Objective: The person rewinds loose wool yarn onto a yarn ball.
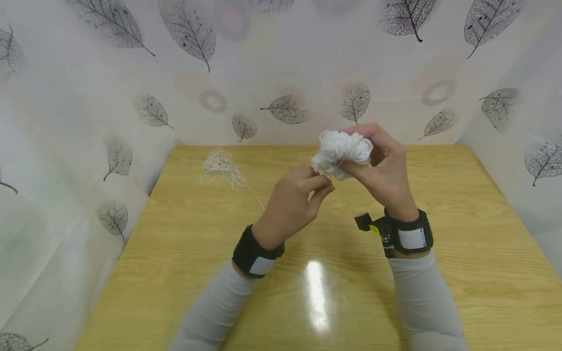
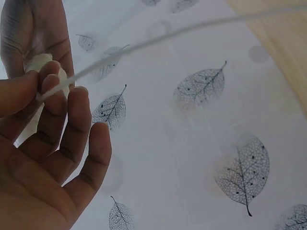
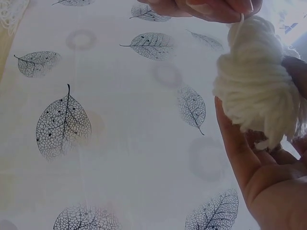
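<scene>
A bundle of white yarn (image 1: 344,147), thickly wound, is held up above the table in my right hand (image 1: 386,168), thumb on the near side and fingers behind. My left hand (image 1: 296,202) is at the bundle's lower left and pinches a single strand (image 2: 120,53) between thumb and index finger, its other fingers loosely bent. In the right wrist view the wound yarn (image 3: 256,81) fills the palm of the right hand (image 3: 273,187), and the strand runs up from it to the left fingertips (image 3: 216,10).
A loose tangle of white yarn (image 1: 221,168) lies at the back left of the wooden table (image 1: 184,273), a tail of it running toward the left wrist. Leaf-printed white cloth (image 1: 281,63) hangs behind and along both sides. Both wrists wear black straps (image 1: 412,234).
</scene>
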`<state>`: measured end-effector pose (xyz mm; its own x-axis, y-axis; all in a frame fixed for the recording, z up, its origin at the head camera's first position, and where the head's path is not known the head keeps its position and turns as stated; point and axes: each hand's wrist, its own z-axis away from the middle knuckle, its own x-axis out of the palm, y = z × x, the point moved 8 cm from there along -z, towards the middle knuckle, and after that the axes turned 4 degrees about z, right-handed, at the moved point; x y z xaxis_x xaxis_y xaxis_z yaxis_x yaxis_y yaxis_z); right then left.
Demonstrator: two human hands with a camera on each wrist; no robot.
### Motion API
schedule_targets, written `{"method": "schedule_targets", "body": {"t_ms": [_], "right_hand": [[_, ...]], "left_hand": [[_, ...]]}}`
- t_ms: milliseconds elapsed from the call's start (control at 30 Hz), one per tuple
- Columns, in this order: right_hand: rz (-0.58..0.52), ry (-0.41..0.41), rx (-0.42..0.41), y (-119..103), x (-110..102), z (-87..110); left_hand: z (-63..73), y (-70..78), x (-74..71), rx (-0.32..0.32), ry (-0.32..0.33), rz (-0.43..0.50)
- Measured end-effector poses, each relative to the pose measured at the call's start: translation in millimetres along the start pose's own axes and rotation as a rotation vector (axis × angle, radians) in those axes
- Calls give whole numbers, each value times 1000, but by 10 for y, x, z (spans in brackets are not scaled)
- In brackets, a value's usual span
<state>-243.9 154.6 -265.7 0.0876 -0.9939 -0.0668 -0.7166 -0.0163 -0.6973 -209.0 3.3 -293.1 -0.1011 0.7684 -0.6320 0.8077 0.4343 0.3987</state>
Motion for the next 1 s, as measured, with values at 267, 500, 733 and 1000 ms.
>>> {"method": "schedule_targets", "body": {"t_ms": [267, 500, 733, 1000], "right_hand": [[85, 7, -25, -6, -3, 5], [199, -128, -7, 10, 131, 25], [302, -246, 15, 93, 222, 74], [398, -410, 84, 194, 307, 121]], "left_hand": [[45, 169, 6, 33, -22, -92], [34, 343, -166, 59, -1, -146], [33, 283, -323, 41, 74, -102], [22, 143, -373, 50, 141, -20]]}}
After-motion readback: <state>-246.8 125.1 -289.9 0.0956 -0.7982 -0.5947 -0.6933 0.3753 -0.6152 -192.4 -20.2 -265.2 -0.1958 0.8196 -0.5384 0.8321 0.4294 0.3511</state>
